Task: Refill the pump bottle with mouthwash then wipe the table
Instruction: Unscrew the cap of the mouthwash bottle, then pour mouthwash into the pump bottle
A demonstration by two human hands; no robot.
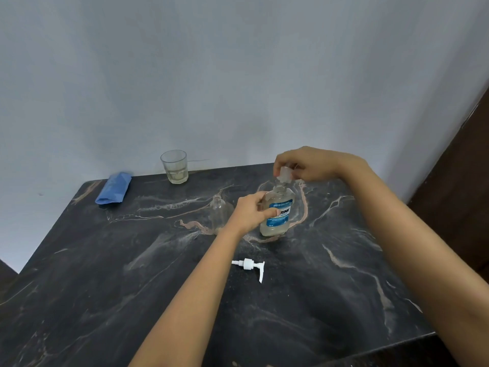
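Observation:
A clear mouthwash bottle with a blue label stands upright on the dark marble table. My left hand grips its body from the left side. My right hand is above it, fingers closed on the bottle's clear cap at the neck. Just left of the mouthwash stands an empty clear glass bottle with an open neck, partly hidden behind my left hand. The white pump head lies on its side on the table, nearer to me.
A folded blue cloth lies at the table's back left corner. A drinking glass with a little pale liquid stands at the back edge by the wall. The table's front edge runs at lower right.

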